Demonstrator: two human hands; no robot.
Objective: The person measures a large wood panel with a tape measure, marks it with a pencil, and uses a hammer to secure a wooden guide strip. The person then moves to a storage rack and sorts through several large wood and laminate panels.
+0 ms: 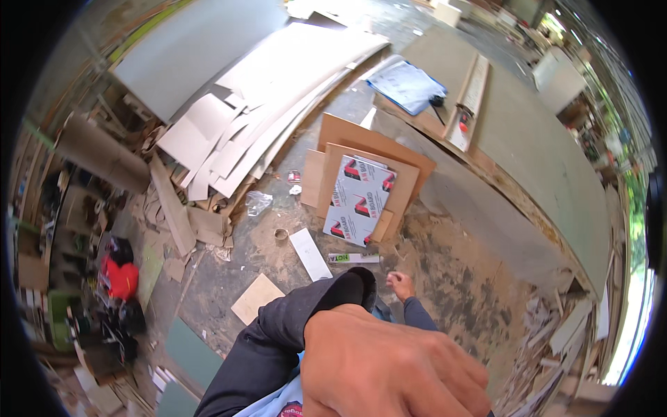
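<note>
My left hand [392,358], below a dark cuff, is raised large and close at the lower edge. Its back and bent knuckles face up, the fingers curl downward, and whatever they may hold is hidden. Lower and farther away, my right hand [399,285] hovers above the dusty floor, fingers curled together; I cannot make out anything in them. Nearest to it is a short white strip with a green label [354,258]. Beyond stands a leaning stack of brown boards [410,170], a white printed panel [358,201] at its front. A narrow white board [310,254] lies to the left.
A large grey-green board bench [528,153] on the right carries a blue clipboard [410,87] and a long wooden strip [469,104]. White sheets [278,76] are piled at the far left. A tape roll [281,234] and pale square board [257,297] lie on the floor.
</note>
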